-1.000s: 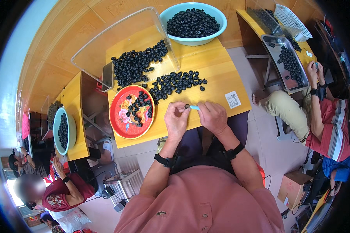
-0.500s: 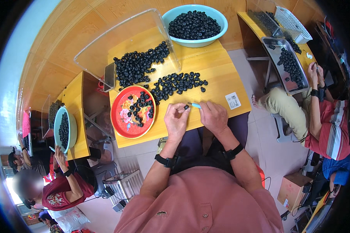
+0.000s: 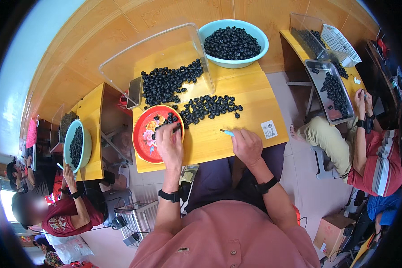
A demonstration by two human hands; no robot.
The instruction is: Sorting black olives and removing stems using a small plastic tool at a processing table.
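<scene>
Over the right part of a round red tray (image 3: 141,150) with a flower pattern, my left hand (image 3: 169,145) reaches with its fingers loosely apart. Small black ring-like pieces (image 3: 170,119) lie in the tray, partly covered by that hand; no piece shows clearly in its fingers. To the right, above the table's near edge, my right hand (image 3: 247,145) grips a slim tool with a light blue handle (image 3: 228,132). The tool's thin dark tip points left and touches nothing I can see.
More black pieces (image 3: 214,106) spread across the yellow table (image 3: 254,98), with a heap beside a clear plastic bin (image 3: 156,38). A light blue basin (image 3: 233,62) full of them stands at the back. A white label (image 3: 268,129) lies right. People work at side tables.
My left hand has moved left, from the tool tip where it held a black piece, to over the red tray. My right hand stays near its place with the tool. The view has shifted slightly.
</scene>
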